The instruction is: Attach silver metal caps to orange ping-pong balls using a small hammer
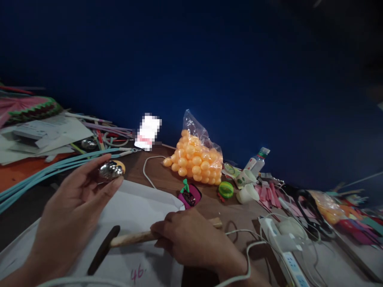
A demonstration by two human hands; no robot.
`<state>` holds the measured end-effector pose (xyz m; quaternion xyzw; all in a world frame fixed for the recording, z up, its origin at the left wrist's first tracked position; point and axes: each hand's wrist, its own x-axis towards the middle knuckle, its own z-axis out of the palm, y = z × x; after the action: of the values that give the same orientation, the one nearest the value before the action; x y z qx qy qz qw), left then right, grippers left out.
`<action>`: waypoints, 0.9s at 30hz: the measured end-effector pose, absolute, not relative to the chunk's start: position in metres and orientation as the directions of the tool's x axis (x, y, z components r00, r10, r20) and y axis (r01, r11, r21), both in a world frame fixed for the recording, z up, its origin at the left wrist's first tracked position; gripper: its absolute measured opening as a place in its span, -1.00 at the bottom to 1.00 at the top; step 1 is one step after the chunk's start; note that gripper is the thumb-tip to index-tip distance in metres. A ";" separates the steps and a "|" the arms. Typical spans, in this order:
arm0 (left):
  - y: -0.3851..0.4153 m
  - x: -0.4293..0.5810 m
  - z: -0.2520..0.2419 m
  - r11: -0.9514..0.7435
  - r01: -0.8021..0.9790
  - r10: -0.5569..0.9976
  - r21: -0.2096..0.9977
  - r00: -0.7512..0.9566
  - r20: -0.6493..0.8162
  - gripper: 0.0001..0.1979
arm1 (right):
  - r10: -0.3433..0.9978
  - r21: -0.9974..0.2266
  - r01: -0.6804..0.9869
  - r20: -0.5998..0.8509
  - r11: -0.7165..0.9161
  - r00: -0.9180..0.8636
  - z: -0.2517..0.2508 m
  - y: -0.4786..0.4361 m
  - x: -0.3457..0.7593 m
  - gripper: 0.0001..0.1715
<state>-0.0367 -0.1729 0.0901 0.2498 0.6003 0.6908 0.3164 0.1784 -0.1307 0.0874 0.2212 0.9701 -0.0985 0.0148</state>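
Observation:
Raised at the left, my left hand pinches a shiny silver egg-shaped object between thumb and fingers; one end of it looks yellowish. Lower down, my right hand is closed around the wooden handle of a hammer. The hammer's dark head points left, over white paper marked "46" in pink. Just beyond my right hand is a small magenta pouch with a green tie on it.
A clear bag of orange balls stands at the back, left of a bottle and a green round container. A lit phone leans behind. Light-blue cords lie left; a power strip and white cables lie right.

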 end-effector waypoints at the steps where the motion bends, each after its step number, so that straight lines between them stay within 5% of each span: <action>1: -0.173 -0.036 0.091 -0.066 -0.075 0.737 0.995 -0.676 -0.002 -0.33 | 0.414 -0.189 0.422 -0.084 0.887 -0.907 0.085 -0.131 0.178 -0.79; 7: -0.175 -0.035 0.087 -0.073 0.027 0.751 0.997 -0.656 0.073 -0.33 | 0.388 -0.334 0.388 -0.068 0.859 -0.919 0.083 -0.128 0.179 -0.63; 12: -0.174 -0.039 0.078 -0.060 -0.025 0.788 0.998 -0.614 0.032 -0.36 | 0.660 -0.424 0.545 0.189 0.723 -0.728 0.081 -0.106 0.190 -0.70; 15: -0.174 -0.042 0.070 -0.083 -0.061 0.815 0.995 -0.579 0.033 -0.37 | 0.808 -0.312 0.746 0.217 0.589 -0.547 0.081 -0.089 0.200 -0.73; 20: -0.171 -0.048 0.056 -0.068 -0.018 0.837 0.997 -0.545 0.047 -0.38 | 0.904 0.065 0.901 -0.033 0.428 -0.427 0.078 -0.074 0.206 -0.68; 27: -0.163 -0.061 0.040 -0.086 -0.029 0.895 0.996 -0.441 0.064 -0.34 | 0.883 0.179 0.865 -0.109 0.469 -0.456 0.070 -0.067 0.192 -0.68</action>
<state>-0.0609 -0.1634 0.0403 0.3810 0.5681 0.6307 0.3665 0.1919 -0.0667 0.0702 0.5130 0.8519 0.0489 0.0936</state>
